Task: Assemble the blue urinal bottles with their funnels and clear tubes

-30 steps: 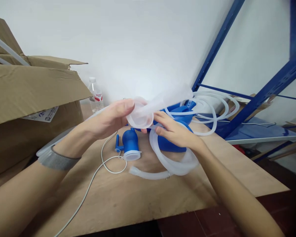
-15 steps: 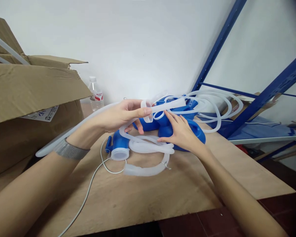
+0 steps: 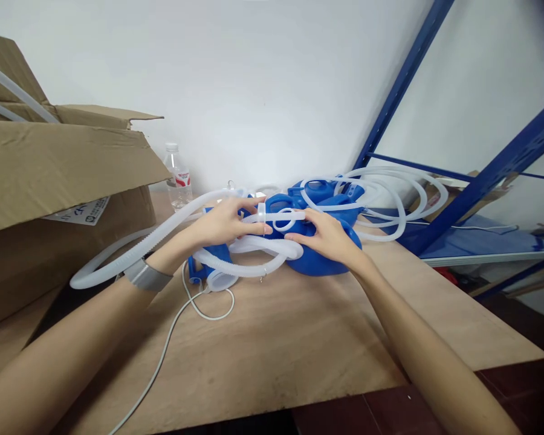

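White plastic gripped with the left hand (image 3: 229, 220): clamped thumb and fingertips on a narrow collar (image 3: 262, 212) fitted around a ribbed tube (image 3: 294, 215), above the middle of the wooden table (image 3: 272, 356). Pointed the tube's free end towards the right hand (image 3: 330, 237), across the round white mouth (image 3: 284, 228) of a blue container (image 3: 320, 266). Held the right thumb and forefinger spread apart, with the forefinger at the free end and the thumb lower, beside the looped hose (image 3: 249, 244). Could not tell whether the forefinger pressed on the tube.

Saw a small metal clip (image 3: 263, 278) on the front of those loops, and behind them a smaller blue vessel (image 3: 216, 252) with a pale round mouth (image 3: 221, 280), tipped towards the near edge. Wore a grey mesh band (image 3: 147, 275) on the left wrist, beside a thick bend of ribbed hose (image 3: 131, 260).

Noticed more blue containers (image 3: 315, 191) at the back, with coiled clear tubing (image 3: 404, 217) to their right, near a blue metal shelf frame (image 3: 485, 172). Saw at the left an open cardboard box (image 3: 63, 169) with pale tubes (image 3: 20, 89) inside, then a clear bottle (image 3: 180, 181) upright by the wall (image 3: 254, 90), and a thin white cable (image 3: 163, 353) curving forward over the wood.
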`<state>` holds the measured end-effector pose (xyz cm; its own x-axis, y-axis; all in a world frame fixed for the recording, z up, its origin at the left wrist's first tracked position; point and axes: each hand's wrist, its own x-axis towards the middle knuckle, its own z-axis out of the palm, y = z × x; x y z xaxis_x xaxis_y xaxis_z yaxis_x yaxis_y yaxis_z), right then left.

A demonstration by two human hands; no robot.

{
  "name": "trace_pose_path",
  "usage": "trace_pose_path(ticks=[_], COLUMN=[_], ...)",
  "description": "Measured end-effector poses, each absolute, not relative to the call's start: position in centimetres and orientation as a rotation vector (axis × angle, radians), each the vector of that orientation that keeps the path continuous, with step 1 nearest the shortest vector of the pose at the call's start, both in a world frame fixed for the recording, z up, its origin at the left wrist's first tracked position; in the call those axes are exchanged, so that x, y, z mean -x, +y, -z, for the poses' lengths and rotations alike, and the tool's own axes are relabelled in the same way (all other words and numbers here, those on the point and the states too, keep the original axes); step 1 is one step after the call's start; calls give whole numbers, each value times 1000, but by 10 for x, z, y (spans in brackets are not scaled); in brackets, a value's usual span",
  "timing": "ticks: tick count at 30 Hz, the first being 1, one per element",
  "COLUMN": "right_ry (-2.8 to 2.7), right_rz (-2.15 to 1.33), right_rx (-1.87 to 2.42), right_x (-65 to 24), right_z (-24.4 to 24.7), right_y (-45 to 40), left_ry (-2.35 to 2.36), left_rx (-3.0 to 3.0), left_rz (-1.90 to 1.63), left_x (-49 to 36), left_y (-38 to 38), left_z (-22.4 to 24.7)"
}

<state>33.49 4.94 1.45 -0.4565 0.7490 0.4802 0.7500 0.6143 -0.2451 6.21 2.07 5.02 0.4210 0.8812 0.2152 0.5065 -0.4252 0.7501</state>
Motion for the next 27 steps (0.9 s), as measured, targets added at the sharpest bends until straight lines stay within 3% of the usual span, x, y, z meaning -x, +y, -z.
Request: trace_pose_path(ticks=[10,18,27], right_ry=[-2469,-2544,-2602], right_rz=[-286,-230,-334], right_rx=[1173,1202,1152], right_x=[-362,-367,-356], right_z=[-35,-37,-41], right_y=[62,60,51], left_ry=[1230,1339,1215], left_rx=[-2111,-1945,-2551], left_rz=[-783,-795,-653], left_x=[-58,-57,-72], left_y=[20,23,18], left_z=[-58,-56,-48])
